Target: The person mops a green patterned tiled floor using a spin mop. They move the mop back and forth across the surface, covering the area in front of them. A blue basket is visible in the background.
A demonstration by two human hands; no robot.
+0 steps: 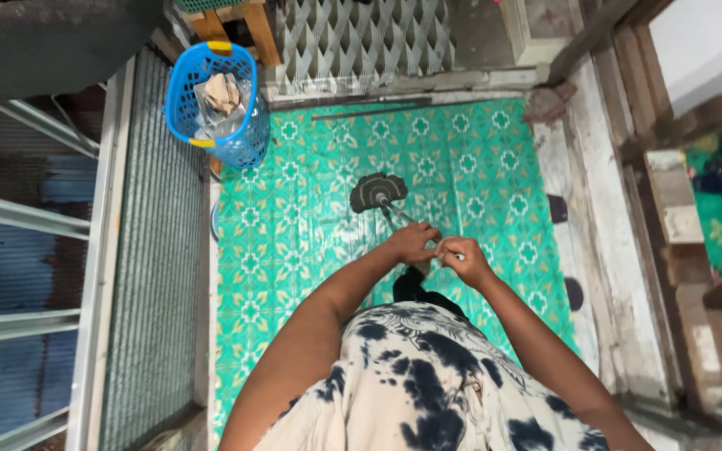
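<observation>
Gripping the metal handle (pixel 400 216) of a mop with 2 hands, seen from above: left hand (pixel 412 242) wrapped around the shaft, fingers curled shut on it; right hand (pixel 465 257) just beside, fingers closed on the upper end of the same handle. Reaching away from the fingers and down to the floor, the dark mop head (pixel 377 191) pressing flat on the green patterned floor covering (pixel 311 225), a little ahead of the knuckles.

Mopping apparently under way rather than finished, judging by the head sitting mid-floor: no plain line showing between wet and dry, so how much of the floor is covered cannot be told, and the strips along the walls look untouched.

Standing well beyond the fingertips, off to the left and against the ribbed metal panel (pixel 150 250): 1 blue plastic basket (pixel 248 138) with an open lattice wall, holding crumpled paper or cardboard (pixel 221 92) and clear plastic scraps. Showing below the wrists: a black-and-white tie-dyed shirt (pixel 428 376).
</observation>
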